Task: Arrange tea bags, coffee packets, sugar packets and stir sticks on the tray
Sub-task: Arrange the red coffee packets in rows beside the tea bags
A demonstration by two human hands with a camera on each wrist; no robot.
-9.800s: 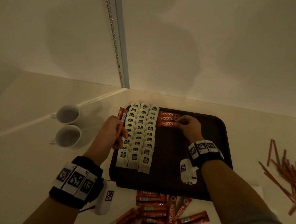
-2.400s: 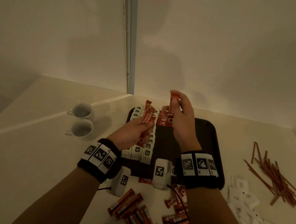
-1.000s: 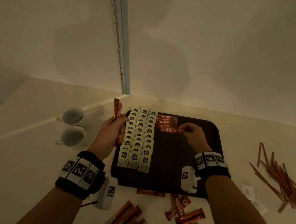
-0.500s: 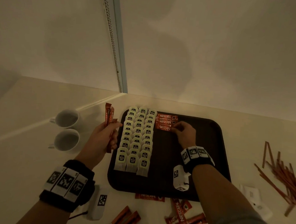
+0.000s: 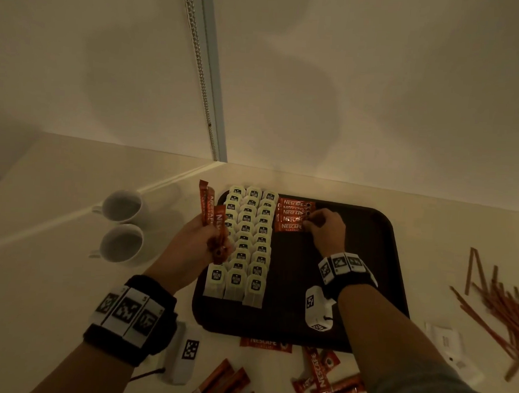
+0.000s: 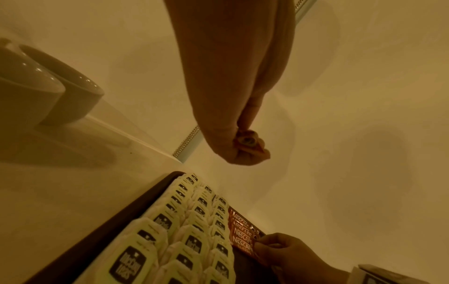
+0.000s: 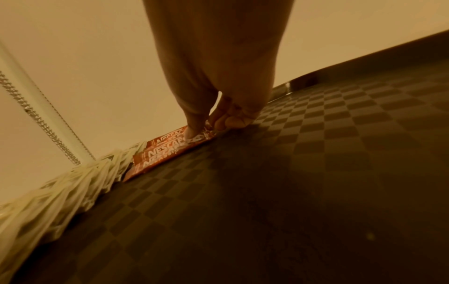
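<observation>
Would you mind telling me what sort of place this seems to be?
Probably a hotel room or office refreshment corner. A dark tray holds rows of tea bags and Nescafe packets, two white cups stand beside it, and stir sticks lie on the pale counter.

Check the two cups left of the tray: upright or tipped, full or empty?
Both cups stand upright, mouths up. The head view shows bare, pale insides: apparently empty.

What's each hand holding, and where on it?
Left hand: spare coffee sticks, gripped at their lower ends. Right hand: fingers pinch nearest tray packet at its right end.
</observation>
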